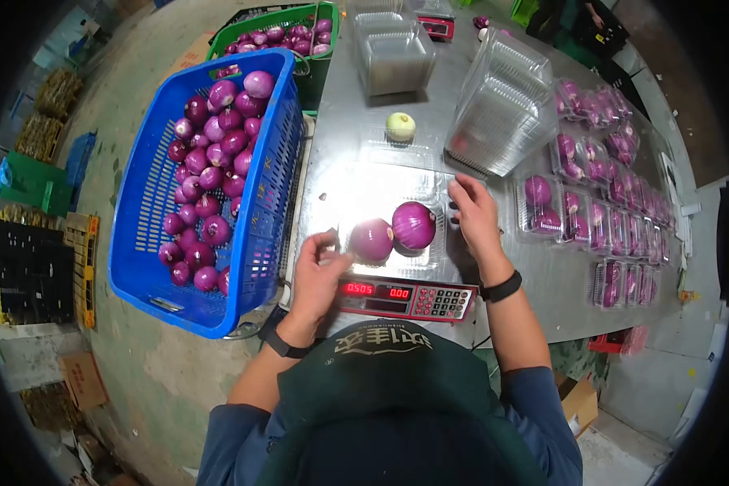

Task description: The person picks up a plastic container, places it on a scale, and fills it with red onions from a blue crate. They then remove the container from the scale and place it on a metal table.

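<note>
Two peeled red onions, one on the left (pixel 372 240) and one on the right (pixel 414 225), sit side by side in a clear plastic box (pixel 431 263) on a digital scale (pixel 445 303) with a red front. Its red digits read 0.505 and 0.00. My left hand (pixel 319 271) is at the box's left side, fingers curved and apart, fingertips close to the left onion. On the other side, my right hand (pixel 475 212) stays beside the box's right edge with its fingers parted and nothing in its grasp.
A blue crate (pixel 259 211) of red onions stands at left, a green crate (pixel 332 16) behind it. Stacked clear boxes (pixel 502 105) and a pale onion (pixel 400 126) are on the metal table (pixel 344 121). Packed onion boxes (pixel 575 215) line the right. Another person's hand (pixel 597 20) shows far back.
</note>
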The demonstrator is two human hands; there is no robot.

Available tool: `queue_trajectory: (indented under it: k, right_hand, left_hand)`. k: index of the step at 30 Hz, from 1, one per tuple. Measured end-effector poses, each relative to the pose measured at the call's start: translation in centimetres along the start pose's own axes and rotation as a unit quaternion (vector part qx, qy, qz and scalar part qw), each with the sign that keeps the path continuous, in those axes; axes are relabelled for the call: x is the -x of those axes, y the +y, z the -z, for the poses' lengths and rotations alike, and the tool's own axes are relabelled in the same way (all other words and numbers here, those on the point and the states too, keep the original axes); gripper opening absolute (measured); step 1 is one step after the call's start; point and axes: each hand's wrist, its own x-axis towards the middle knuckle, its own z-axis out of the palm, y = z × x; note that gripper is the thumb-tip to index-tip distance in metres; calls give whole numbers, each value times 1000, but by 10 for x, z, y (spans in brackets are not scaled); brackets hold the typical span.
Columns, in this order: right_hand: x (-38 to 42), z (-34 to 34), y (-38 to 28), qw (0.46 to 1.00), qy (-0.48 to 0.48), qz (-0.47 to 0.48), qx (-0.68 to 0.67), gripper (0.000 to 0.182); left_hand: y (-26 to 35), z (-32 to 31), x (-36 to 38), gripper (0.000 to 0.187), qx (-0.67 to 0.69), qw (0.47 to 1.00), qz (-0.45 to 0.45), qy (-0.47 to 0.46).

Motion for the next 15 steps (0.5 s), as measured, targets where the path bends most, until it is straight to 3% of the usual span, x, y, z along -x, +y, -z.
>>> queue_trajectory:
  k: [3, 4, 7, 8, 9, 10, 12, 13, 14, 15]
  right_hand:
    - [-20, -16, -21, 995, -30, -89, -23, 61]
    - [-30, -17, -19, 992, -44, -99, -69, 72]
    - [-30, -8, -27, 997, -67, -11, -48, 68]
    - [-15, -1, -31, 995, -83, 52, 6, 65]
    - [-2, 10, -16, 947, -53, 276, 155, 63]
    - [15, 25, -21, 895, -100, 332, 279, 68]
    - [71, 39, -61, 857, -187, 209, 433, 86]
    - [78, 46, -44, 881, -247, 202, 349, 97]
    - [92, 45, -40, 929, -279, 46, 237, 102]
    - [93, 43, -7, 947, -274, 74, 153, 101]
  left_hand:
    - [-6, 0, 8, 47, 88, 989, 104, -49]
    - [-4, 1, 11, 43, 107, 981, 143, -69]
    - [2, 5, 17, 35, 187, 966, 144, -104]
    - [-2, 10, 16, 32, 209, 960, 141, -120]
    - [5, 11, 20, 28, 234, 955, 143, -115]
    - [6, 13, 21, 25, 239, 953, 138, -128]
    - [5, 17, 21, 21, 261, 946, 142, -125]
    - [4, 16, 20, 20, 280, 940, 157, -115]
    - [4, 12, 17, 15, 249, 950, 161, -101]
    - [-5, 9, 13, 11, 229, 958, 153, -79]
